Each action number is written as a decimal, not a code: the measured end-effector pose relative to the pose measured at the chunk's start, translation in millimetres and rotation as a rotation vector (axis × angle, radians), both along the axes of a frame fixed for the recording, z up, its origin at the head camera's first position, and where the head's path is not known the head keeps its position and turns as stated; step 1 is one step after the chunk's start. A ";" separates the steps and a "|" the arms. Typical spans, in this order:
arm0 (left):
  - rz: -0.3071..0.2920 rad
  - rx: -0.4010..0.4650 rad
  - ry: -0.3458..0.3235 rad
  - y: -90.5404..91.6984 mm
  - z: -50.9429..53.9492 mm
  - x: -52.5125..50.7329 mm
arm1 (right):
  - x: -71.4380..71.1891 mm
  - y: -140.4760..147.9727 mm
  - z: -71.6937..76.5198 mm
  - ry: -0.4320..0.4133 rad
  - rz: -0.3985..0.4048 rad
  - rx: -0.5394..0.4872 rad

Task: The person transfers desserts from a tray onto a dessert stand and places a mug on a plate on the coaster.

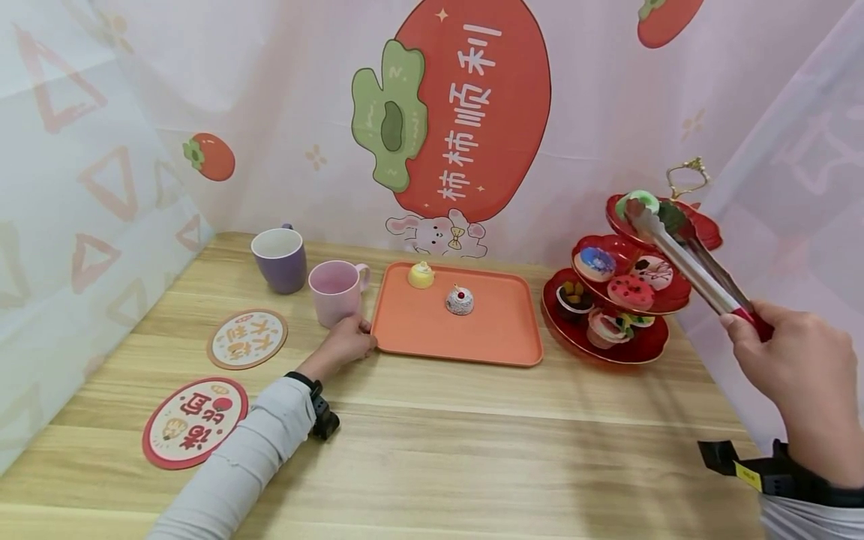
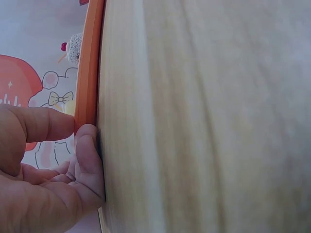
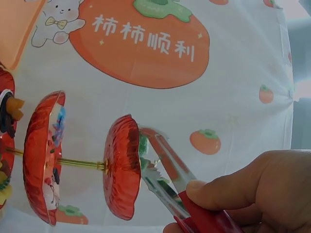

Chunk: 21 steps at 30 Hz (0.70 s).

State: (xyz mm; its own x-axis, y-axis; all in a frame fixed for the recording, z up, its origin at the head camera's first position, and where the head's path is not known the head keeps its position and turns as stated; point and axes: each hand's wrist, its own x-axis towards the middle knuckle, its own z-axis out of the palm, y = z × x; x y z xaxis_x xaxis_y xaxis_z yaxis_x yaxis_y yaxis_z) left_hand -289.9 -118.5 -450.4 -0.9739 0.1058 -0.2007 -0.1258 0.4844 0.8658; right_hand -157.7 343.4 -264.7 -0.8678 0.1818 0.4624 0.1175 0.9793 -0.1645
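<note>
My right hand (image 1: 799,367) grips the red-handled metal tongs (image 1: 695,266). Their tips reach the top tier of the red three-tier stand (image 1: 709,225), at a light green ring-shaped sweet (image 1: 640,202) with a dark green piece (image 1: 670,217) beside it. In the right wrist view the tongs (image 3: 171,162) are parted, and the tier's rim partly hides what lies between them. My left hand (image 1: 343,345) pinches the front left corner of the orange tray (image 1: 499,330). On that tray sit a small yellow cake (image 1: 421,276) and a speckled white cake (image 1: 460,301) with a red cherry.
Left of the tray stand a pink mug (image 1: 335,296), close to my left hand, and a purple mug (image 1: 280,261). Two round coasters, one orange-rimmed (image 1: 247,339) and one red-rimmed (image 1: 196,422), lie nearer me. The stand's lower tiers hold several cakes. Printed cloth hangs behind.
</note>
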 end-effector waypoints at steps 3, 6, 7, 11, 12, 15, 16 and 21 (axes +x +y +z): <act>0.003 -0.006 0.000 -0.1 0.2 -0.4 | -0.8 -0.6 1.2 -0.021 -0.010 -0.004; 0.009 -0.014 -0.003 0.0 0.9 -1.0 | -1.2 -0.7 1.5 -0.037 -0.021 -0.012; 0.009 -0.017 -0.002 -0.1 0.7 -1.1 | -1.2 -0.6 1.3 -0.038 -0.021 -0.013; 0.008 -0.023 0.001 -0.2 0.2 -1.3 | -1.1 0.1 1.2 -0.037 -0.018 -0.016; 0.008 -0.023 0.002 -0.2 0.0 -1.3 | -1.1 0.3 1.3 -0.037 -0.017 -0.017; 0.005 -0.027 0.010 0.0 0.1 -1.0 | -1.1 1.0 1.8 -0.048 -0.022 -0.025; 0.002 -0.026 0.011 0.1 0.0 -1.0 | -1.1 1.4 2.0 -0.050 -0.023 -0.027; 0.003 -0.018 0.010 0.1 0.2 -0.9 | -1.4 2.5 2.1 -0.070 -0.033 -0.036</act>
State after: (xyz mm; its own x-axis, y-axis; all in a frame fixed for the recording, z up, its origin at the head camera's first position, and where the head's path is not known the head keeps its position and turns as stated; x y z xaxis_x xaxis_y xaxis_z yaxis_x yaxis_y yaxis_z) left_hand -290.8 -118.4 -450.2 -0.9763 0.0988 -0.1928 -0.1188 0.4998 0.8580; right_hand -159.1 345.8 -262.6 -0.8912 0.2260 0.3934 0.1618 0.9684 -0.1898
